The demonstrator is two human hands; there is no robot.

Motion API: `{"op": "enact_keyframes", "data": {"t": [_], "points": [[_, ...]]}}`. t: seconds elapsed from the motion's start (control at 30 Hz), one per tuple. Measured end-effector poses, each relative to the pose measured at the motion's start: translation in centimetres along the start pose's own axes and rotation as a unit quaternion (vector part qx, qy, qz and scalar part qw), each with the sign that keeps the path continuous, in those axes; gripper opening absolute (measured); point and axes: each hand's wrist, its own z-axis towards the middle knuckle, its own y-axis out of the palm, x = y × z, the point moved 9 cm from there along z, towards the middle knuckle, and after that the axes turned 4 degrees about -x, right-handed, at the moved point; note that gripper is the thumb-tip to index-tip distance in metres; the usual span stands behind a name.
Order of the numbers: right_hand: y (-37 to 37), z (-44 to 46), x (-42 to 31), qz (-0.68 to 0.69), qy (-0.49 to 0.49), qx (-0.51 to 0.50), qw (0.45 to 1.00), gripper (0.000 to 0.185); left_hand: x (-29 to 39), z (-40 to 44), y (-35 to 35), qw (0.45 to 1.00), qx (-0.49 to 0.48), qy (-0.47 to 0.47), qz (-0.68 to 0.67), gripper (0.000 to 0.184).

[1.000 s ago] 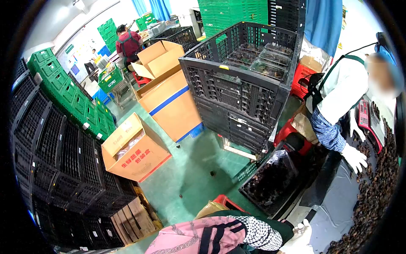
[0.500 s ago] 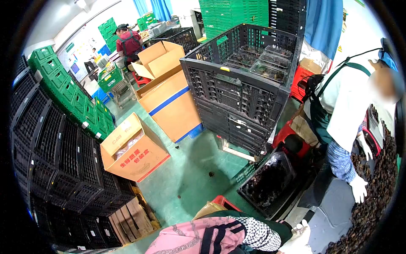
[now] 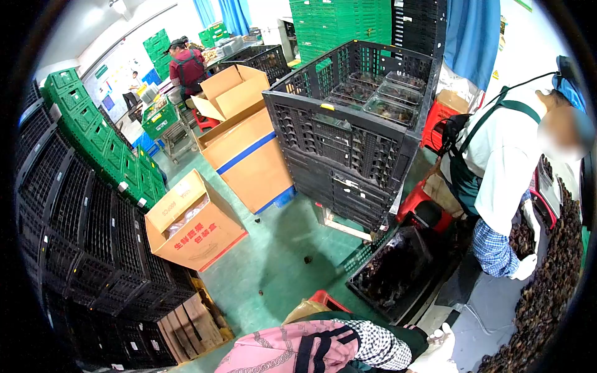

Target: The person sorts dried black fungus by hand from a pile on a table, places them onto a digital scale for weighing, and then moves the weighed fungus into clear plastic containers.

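My left hand (image 3: 436, 350), in a white glove, is near the bottom edge, beyond a pink sleeve (image 3: 280, 349) with a black-and-white checked cuff (image 3: 380, 345). Its fingers are loosely curled but apart, and nothing shows in them. It lies beside the grey table (image 3: 476, 323), over dark green cloth. Small dark pieces (image 3: 547, 292) are heaped along the table at the right. My right hand is out of view.
A co-worker's gloved hand (image 3: 526, 267) touches the table's heap. Left of the table are a black crate (image 3: 388, 270) and red stool (image 3: 329, 300). Beyond stand stacked crates (image 3: 348, 149) with clear boxes, cartons (image 3: 198, 222), green crates (image 3: 87, 121), and another person (image 3: 188, 69).
The co-worker's arms have moved down and inward over the table, and dark pieces there have shifted. The view has tilted slightly. My left hand has hardly moved.
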Motion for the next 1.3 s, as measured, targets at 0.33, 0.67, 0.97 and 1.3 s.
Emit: {"op": "enact_keyframes", "data": {"t": [0.33,0.67,0.97,1.3], "points": [[-0.3,-0.3,-1.2,0.185,-0.098,-0.129,0.969,0.098,2.0,-1.0,0.8,0.997,0.069,0.041,-0.018,0.058],[-1.6,1.0,-0.2,0.224,-0.093,-0.106,0.964,0.112,2.9,-0.9,-1.1,0.981,0.132,0.141,-0.035,0.043],[-2.1,0.3,-0.7,-0.222,-0.069,-0.035,0.972,0.073,-6.2,16.2,-10.5,0.892,0.302,0.273,0.197,0.03],[0.9,1.1,-0.7,-0.133,-0.014,-0.057,0.989,0.051,-14.0,21.6,-8.5,0.713,0.425,0.401,0.387,0.013]]}}
